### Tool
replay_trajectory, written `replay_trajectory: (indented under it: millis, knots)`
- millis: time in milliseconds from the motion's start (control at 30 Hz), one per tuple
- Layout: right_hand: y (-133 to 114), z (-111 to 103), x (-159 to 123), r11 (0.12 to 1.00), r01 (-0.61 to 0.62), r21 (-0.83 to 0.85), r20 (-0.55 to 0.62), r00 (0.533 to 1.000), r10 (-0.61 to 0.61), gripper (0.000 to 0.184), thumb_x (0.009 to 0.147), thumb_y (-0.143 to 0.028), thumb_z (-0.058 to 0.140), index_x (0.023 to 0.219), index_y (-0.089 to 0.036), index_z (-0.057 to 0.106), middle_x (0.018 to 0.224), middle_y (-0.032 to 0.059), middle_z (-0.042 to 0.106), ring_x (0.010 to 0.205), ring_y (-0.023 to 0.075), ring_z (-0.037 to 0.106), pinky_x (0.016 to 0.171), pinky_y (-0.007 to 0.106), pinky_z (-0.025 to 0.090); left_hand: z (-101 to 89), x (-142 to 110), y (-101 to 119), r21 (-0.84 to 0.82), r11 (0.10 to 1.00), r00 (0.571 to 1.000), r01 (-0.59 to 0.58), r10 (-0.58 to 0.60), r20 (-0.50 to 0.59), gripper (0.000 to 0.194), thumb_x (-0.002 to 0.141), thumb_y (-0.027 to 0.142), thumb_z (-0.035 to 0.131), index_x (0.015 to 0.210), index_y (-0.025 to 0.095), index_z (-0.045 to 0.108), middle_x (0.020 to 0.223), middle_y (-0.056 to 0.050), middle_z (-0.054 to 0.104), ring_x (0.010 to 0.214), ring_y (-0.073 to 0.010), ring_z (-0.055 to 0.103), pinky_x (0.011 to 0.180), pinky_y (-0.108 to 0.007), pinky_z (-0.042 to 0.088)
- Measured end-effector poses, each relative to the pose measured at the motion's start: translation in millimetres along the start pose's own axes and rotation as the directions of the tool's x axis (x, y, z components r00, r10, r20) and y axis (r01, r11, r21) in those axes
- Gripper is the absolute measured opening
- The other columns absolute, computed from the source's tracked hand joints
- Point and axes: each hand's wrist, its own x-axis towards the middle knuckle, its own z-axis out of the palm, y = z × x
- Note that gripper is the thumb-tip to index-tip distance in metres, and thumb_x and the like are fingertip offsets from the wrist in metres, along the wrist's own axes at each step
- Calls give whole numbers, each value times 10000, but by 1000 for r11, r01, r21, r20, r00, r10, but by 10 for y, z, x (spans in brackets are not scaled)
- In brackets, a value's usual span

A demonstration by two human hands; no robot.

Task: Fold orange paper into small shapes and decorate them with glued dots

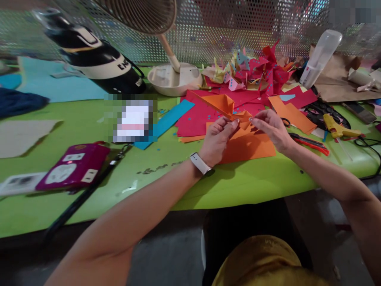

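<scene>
A partly folded piece of orange paper (pixel 230 108) is held up just above the green table (pixel 89 131), and both hands pinch it. My left hand (pixel 218 140), with a white watch on the wrist, grips its left end with closed fingers. From the right, my right hand (pixel 271 129) pinches its right end between thumb and fingertips. Beneath the hands lies a flat orange sheet (pixel 253 146). Red sheets (pixel 198 119) spread out behind it.
A pile of folded coloured paper shapes (pixel 253 69) sits at the back, by a fan base (pixel 174 79) and a black-and-white bottle (pixel 95 59). On the right are a yellow glue gun (pixel 337 126), a red cutter (pixel 311 143), scissors (pixel 321 113). A magenta case (pixel 70 167) lies left.
</scene>
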Motion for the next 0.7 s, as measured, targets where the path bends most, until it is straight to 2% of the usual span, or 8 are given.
replay_trajectory:
  millis: [67,133,400,700]
  knots:
    - [2,34,-17,998,-63,7,164,985,61,490,691,-605,804,886,-197,614,817,0,664,727,119,624,672,259,537,17,-10,8,7,1000,1000,3,-3,22,207,746,327,847,864,204,729,866,1,733,874,-135,681,894,-274,520]
    - [17,75,-32,996,-83,31,245,967,73,485,694,-614,798,877,-184,668,818,10,693,728,117,629,683,255,539,34,-19,12,13,1000,999,6,-7,43,194,749,322,844,851,210,723,833,4,730,831,-137,682,836,-269,532]
    - [90,112,-35,984,-84,154,230,972,47,440,710,-587,803,861,-180,737,805,8,738,713,110,666,752,271,579,75,-45,52,-38,997,995,73,-71,69,93,804,234,787,808,193,704,784,6,715,724,-121,662,713,-258,539]
    - [76,103,-34,988,-82,133,231,972,50,451,704,-590,807,817,-160,733,740,14,732,667,118,680,706,278,600,80,-50,81,-65,988,989,141,-137,63,142,810,218,778,742,172,662,719,3,676,689,-134,659,679,-278,541]
